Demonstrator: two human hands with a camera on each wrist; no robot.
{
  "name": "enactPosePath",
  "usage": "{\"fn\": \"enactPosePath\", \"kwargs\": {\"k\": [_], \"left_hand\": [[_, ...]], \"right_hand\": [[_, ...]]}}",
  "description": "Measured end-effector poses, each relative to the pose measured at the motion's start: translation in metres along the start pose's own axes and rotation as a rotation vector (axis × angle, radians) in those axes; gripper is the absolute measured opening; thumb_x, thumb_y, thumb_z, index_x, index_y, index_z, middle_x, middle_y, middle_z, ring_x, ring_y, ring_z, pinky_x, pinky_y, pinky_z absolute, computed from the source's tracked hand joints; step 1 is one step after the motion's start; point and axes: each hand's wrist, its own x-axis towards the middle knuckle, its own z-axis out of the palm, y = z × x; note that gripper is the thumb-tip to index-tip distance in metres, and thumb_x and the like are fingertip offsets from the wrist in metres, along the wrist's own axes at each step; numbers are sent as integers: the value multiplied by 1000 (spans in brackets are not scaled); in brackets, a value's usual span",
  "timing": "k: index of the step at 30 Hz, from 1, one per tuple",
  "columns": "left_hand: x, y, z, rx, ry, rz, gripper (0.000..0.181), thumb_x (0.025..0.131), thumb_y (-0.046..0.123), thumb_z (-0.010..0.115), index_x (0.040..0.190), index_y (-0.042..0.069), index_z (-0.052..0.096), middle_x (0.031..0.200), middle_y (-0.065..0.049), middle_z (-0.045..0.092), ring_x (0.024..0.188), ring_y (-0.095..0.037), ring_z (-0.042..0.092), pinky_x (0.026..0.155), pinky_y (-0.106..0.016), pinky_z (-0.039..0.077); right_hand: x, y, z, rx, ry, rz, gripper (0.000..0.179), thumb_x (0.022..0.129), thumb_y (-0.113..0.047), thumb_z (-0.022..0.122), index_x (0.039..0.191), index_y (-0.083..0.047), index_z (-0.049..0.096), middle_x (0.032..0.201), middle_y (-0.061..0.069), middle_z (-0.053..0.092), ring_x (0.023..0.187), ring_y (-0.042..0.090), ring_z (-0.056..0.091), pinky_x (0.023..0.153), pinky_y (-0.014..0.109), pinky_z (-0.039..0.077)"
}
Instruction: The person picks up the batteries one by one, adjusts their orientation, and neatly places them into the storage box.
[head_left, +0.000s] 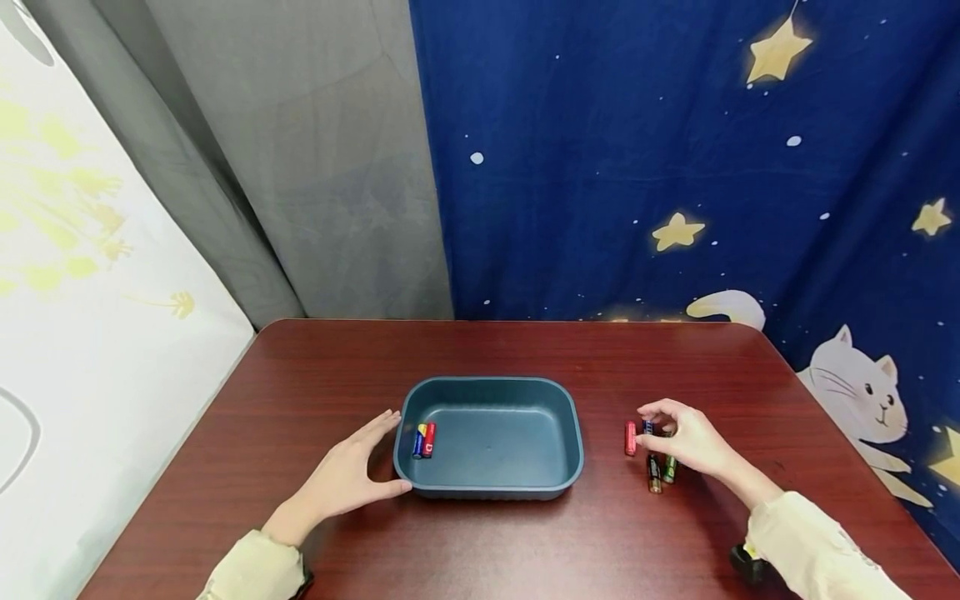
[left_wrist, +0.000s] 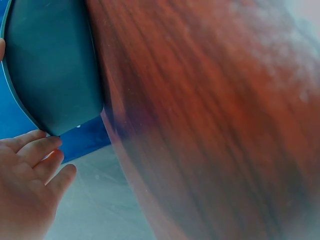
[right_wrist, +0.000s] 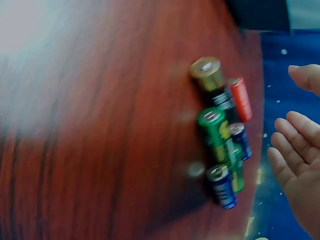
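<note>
A blue-grey plastic basin [head_left: 491, 482] stands on the table, with a blue battery [head_left: 418, 444] and a red battery [head_left: 429, 441] side by side at its left end. My left hand [head_left: 337, 479] touches the basin's left rim, fingers extended and thumb at the near corner. To the right of the basin, my right hand [head_left: 697, 437] hovers over a group of batteries, its thumb and fingers apart. That group holds a red battery [head_left: 630, 438], a black-and-gold battery [head_left: 655, 477], green batteries [right_wrist: 216, 131] and blue batteries [right_wrist: 222, 187]. The hand partly hides them in the head view.
The dark red wooden table [head_left: 480, 550] reaches back to a grey curtain [head_left: 322, 167] and a blue starry curtain [head_left: 600, 150]. At the left, a white patterned cloth [head_left: 90, 333] borders the table edge.
</note>
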Motion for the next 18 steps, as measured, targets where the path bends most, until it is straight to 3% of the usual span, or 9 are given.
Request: {"fn": "enactPosePath", "kwargs": {"k": [9,18], "left_hand": [[0,0,1,-5,3,6,92,66,64,66,139,16,38,142,-6,37,126,-24,40,91,-49,42],[0,1,1,-2,7,3,93,65,66,65,139,16,38,142,-7,38,125,-24,40,92,-49,42]], "right_hand": [[-1,14,10,-188,40,-127,42,65,-26,81,97,-4,65,88,2,62,79,19,56,71,36,48],[2,21,19,-271,67,-225,43,61,-26,81,95,-5,65,86,-2,61,81,15,53,72,35,46]]}}
